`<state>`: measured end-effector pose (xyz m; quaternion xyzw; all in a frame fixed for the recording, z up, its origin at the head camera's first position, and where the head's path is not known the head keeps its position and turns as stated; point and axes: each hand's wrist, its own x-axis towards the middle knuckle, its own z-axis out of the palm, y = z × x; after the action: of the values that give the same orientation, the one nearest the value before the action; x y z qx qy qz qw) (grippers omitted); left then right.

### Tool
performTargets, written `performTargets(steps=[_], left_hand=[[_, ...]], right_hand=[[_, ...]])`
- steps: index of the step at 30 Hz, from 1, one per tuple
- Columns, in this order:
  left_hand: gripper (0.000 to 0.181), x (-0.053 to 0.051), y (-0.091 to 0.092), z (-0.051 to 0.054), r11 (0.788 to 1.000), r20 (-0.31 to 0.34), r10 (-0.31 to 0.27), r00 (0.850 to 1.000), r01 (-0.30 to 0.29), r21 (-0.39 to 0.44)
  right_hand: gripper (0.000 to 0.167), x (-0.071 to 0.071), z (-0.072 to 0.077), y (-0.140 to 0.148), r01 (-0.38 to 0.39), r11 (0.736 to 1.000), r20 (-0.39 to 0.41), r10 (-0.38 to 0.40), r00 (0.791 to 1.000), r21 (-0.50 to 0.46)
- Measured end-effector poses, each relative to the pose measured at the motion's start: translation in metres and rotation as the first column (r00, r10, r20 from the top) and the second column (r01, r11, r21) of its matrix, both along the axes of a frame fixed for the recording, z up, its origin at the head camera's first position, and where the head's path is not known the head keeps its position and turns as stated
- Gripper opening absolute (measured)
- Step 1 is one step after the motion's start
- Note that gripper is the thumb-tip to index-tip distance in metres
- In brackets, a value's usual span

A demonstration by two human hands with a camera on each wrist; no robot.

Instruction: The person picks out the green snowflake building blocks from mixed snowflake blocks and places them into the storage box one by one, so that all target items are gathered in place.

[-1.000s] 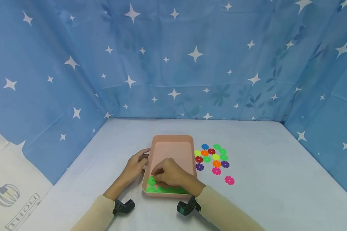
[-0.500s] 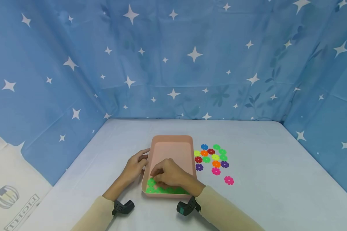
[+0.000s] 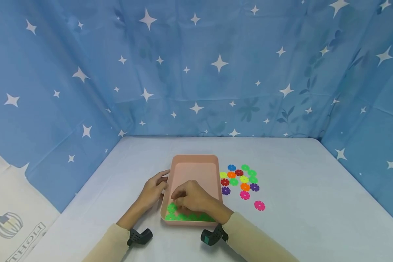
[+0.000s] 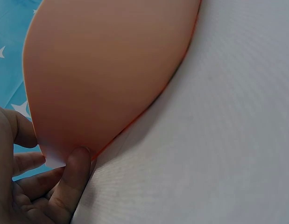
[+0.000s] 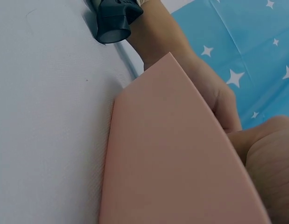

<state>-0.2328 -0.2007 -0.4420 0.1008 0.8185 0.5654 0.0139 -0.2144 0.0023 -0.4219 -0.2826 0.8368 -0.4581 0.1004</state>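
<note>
While one green flower piece (image 3: 171, 208) sits in the near left part of the pink tray (image 3: 196, 169), just beyond the left end of a row of green pieces (image 3: 192, 217) along the near wall, the right hand (image 3: 191, 196) is right on it. Thumb and fingers bent together, they look to be pinching its far edge, though the knuckles mask part of the contact. So the step in hand, by my reading, is the placing: one more green piece starting a second line. What does the next move call for? A gentle settling against its neighbour, I'd judge — then a clean release, with no nudge to that tidy row.

Over at the tray's left wall, the left hand (image 3: 152, 191) has its fingers bent at the rim, gripping the side, it seems to steady it. Outside the right wall, loose pieces (image 3: 244, 179) in mixed colours lie scattered on the white tabletop (image 3: 291, 189), several greens among them; beyond hangs the blue starry curtain (image 3: 196, 80).

Now, switch views! The left wrist camera gives us the thumb (image 4: 79, 163) pressed to the outer wall, which the head view barely shows. From the right wrist, a tray wall blocks the pinch entirely — no green in sight — so only the head view shows where the piece lies.
</note>
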Motion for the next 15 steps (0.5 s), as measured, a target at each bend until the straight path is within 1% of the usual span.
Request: performTargets(steps=[5,7,11,15], left_hand=[[0.054,0.001,0.001,0.002,1.000,-0.003,0.015,1.000,-0.015,-0.005],[0.054,0.002,0.001,0.003,1.000,-0.002,0.014,1.000,-0.014,0.000],[0.054,0.003,0.001,0.003,1.000,-0.007,0.002,1.000,-0.002,0.017],[0.055,0.003,0.002,0.003,1.000,-0.005,-0.002,1.000,0.002,0.028]], right_hand=[[0.012,-0.003,0.004,0.004,0.020,0.999,-0.068,-0.018,0.998,0.029],[0.013,-0.003,0.006,0.006,0.034,0.999,-0.079,-0.032,0.996,0.024],[0.016,-0.002,0.012,0.013,0.058,0.998,-0.090,-0.060,0.994,-0.018],[0.017,-0.002,0.022,0.021,0.067,0.993,-0.121,-0.078,0.990,-0.092]])
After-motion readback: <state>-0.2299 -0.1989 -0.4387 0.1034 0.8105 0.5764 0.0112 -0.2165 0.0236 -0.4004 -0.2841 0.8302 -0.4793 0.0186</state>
